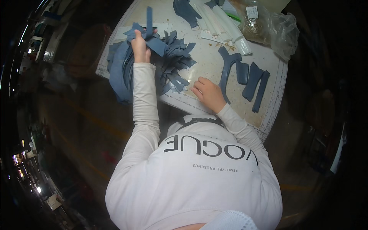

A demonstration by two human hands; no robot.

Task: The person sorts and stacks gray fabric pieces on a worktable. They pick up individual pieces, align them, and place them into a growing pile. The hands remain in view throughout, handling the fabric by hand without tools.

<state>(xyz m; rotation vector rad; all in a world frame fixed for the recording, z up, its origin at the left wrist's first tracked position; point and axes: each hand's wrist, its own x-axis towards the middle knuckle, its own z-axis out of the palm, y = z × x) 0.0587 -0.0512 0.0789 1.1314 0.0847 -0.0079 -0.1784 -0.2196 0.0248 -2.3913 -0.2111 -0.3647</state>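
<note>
From where I stand, the person's left hand is out over the left part of the tabletop, thumb on top, gripping a few blue pieces, one of them a narrow strip that points away from the body. Just under and around that hand lies a heap of blue cut pieces; long curved bands on its left side reach over the near edge.

The right hand is near the front edge, well apart from the left, its fingers partly curled; I cannot tell whether anything is between them. Just beside it lies a forked blue piece, and farther right come a short piece, a wider one and a slim strip. Toward the far side are white strips and a clear plastic bag.
</note>
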